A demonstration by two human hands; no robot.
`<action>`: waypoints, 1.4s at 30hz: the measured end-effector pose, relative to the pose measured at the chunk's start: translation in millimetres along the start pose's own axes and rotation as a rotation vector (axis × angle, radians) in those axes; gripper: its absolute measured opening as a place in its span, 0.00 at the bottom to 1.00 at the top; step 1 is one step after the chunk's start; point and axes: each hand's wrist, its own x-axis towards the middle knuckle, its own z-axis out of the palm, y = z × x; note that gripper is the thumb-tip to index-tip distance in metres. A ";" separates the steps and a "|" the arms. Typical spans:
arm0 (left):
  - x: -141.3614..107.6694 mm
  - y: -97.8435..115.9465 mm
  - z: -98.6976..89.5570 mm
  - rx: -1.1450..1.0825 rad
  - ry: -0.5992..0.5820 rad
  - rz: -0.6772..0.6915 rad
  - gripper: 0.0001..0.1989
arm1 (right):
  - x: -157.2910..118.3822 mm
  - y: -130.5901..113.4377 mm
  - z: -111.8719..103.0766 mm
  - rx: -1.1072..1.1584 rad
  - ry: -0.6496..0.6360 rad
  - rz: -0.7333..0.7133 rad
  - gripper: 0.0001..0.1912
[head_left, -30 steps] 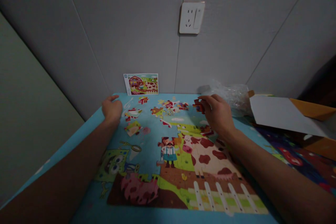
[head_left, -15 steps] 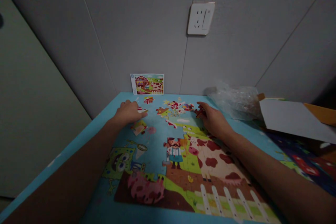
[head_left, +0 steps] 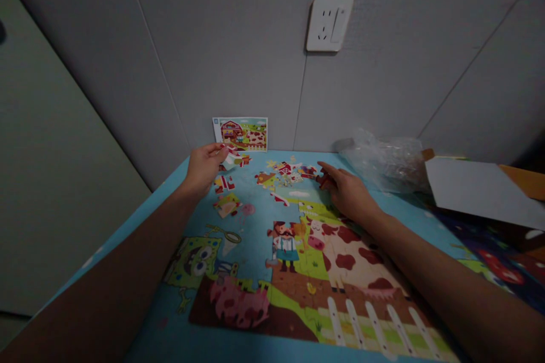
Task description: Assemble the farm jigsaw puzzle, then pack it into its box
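Left hand (head_left: pixel 202 170) and right hand (head_left: pixel 351 195), both holding.
The left pinches a red-and-white puzzle piece (head_left: pixel 232 158) before the picture card (head_left: pixel 246 131); the right, forefinger extended, grips a dark-red piece (head_left: pixel 323 180) near the worktop (head_left: pixel 252 238), beyond the part-joined puzzle (head_left: pixel 293 300).

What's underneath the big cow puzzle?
The cow puzzle lies on a blue printed surface, which shows around it, with a square cartoon character to its left. Anything printed directly beneath the cow puzzle is covered, so I can't tell what's there.
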 end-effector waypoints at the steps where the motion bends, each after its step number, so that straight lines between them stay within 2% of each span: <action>1: 0.2 -1.1 0.0 -0.011 -0.006 -0.013 0.11 | 0.0 -0.2 0.0 0.001 -0.003 0.005 0.29; 6: -3.2 -5.0 4.0 0.050 -0.057 -0.005 0.14 | -0.4 -2.2 0.2 0.051 0.037 0.021 0.30; 9: -10.1 -6.0 10.0 0.286 -0.169 0.045 0.17 | -1.5 -8.3 -2.9 0.133 0.170 0.079 0.27; 11: -15.0 -5.9 13.8 0.490 -0.275 0.121 0.18 | -2.8 -14.4 -6.2 0.194 0.240 0.116 0.22; 14: -21.0 -4.0 17.8 0.704 -0.357 0.264 0.19 | -5.6 -24.1 -11.2 0.227 0.241 0.119 0.10; 15: -22.7 -3.0 18.6 0.745 -0.365 0.305 0.19 | -6.6 -27.0 -12.8 0.225 0.232 0.108 0.09; 18: -27.1 -0.1 20.0 0.801 -0.379 0.399 0.18 | -9.5 -34.1 -16.9 0.253 0.219 0.054 0.14; 21: -27.9 0.3 19.0 0.805 -0.383 0.432 0.17 | -11.5 -37.8 -19.4 0.305 0.220 0.027 0.16; 25: -24.9 -0.6 17.1 0.780 -0.282 0.392 0.18 | -12.5 -38.8 -19.8 0.335 0.225 0.027 0.16; 28: -34.8 4.2 26.8 0.686 -0.247 0.375 0.18 | -14.7 -43.4 -19.4 0.389 0.159 -0.058 0.15; 30: -52.0 10.2 40.8 0.601 -0.290 0.398 0.17 | -17.7 -50.0 -19.5 0.418 0.053 -0.168 0.15; 32: -73.1 15.9 56.3 0.538 -0.422 0.415 0.17 | -20.9 -57.3 -20.4 0.401 -0.040 -0.239 0.17; 35: -95.5 19.3 70.4 0.457 -0.520 0.446 0.17 | -23.7 -63.5 -22.9 0.330 -0.083 -0.200 0.18; 39: -96.2 13.0 67.7 0.406 -0.644 0.422 0.17 | -23.9 -63.9 -24.6 0.406 -0.077 -0.170 0.11; 42: -88.7 6.8 62.9 0.389 -0.628 0.387 0.17 | -24.1 -64.6 -22.7 0.499 -0.068 -0.149 0.08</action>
